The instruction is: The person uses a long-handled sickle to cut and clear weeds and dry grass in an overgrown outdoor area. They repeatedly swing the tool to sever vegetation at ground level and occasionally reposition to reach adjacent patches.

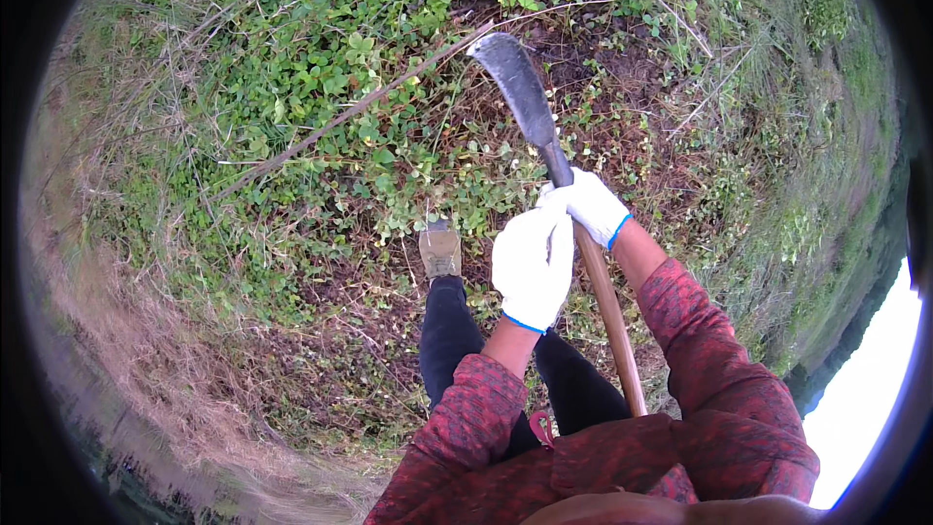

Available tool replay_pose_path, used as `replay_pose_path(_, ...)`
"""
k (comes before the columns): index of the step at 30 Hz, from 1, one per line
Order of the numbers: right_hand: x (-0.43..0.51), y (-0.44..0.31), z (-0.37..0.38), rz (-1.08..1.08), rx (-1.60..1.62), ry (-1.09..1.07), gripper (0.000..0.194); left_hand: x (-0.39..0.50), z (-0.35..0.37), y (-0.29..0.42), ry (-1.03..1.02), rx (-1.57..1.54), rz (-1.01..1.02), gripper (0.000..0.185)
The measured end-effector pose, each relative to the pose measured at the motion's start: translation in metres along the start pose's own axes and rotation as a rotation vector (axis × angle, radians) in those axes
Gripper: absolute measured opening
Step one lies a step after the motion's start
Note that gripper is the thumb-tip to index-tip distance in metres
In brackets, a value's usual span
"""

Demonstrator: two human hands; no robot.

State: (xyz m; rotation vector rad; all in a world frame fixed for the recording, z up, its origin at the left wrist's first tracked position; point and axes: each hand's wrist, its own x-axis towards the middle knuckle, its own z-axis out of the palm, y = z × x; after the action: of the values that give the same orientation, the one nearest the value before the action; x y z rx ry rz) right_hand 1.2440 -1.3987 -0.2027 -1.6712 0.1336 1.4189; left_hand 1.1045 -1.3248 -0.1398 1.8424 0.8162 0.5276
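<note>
A billhook (514, 84) with a dark, hooked metal blade and a long wooden handle slants across the view, blade up and handle end by my waist. My right hand (587, 204), in a white knit glove with a blue cuff edge, is closed around it just below the blade socket. Close beside it, my left hand (532, 262), gloved the same way, is raised with its back to the camera. Its fingertips meet the right glove; whether they grip anything is hidden.
Low green leafy plants (313, 80) and brambles cover the ground ahead. A long dry stem (357, 106) crosses them diagonally. Bare soil and dead stalks show around the blade. My shoe (441, 251) stands among cut-looking vegetation. Dry grass (160, 372) lies at the left.
</note>
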Motion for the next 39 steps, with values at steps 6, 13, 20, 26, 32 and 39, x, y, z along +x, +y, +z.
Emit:
replay_pose_path(6, 0.082, -0.053, -0.052, -0.018, 0.101, 0.198, 0.012, -0.003, 0.010, 0.007, 0.030, -0.041, -0.042, 0.019)
replay_pose_path(13, 0.066, 0.104, -0.022, 0.043, -0.046, -0.183, 0.021, 0.006, 0.032, 0.013, -0.055, -0.103, -0.046, 0.019)
replay_pose_path(20, 0.003, -0.048, -0.050, 0.054, -0.016, 0.049, 0.015, 0.003, 0.015, 0.006, -0.051, -0.014, 0.020, 0.022)
replay_pose_path(26, 0.096, -0.052, 0.002, 0.054, 0.017, 0.041, 0.011, -0.005, 0.027, 0.005, -0.032, -0.078, -0.071, 0.021)
replay_pose_path(32, 0.046, 0.061, 0.028, 0.016, -0.036, -0.282, 0.019, 0.003, 0.028, -0.001, -0.002, -0.047, -0.039, 0.020)
replay_pose_path(39, 0.039, -0.059, -0.023, -0.011, 0.094, 0.029, 0.019, 0.002, 0.013, 0.001, 0.018, -0.042, -0.047, 0.020)
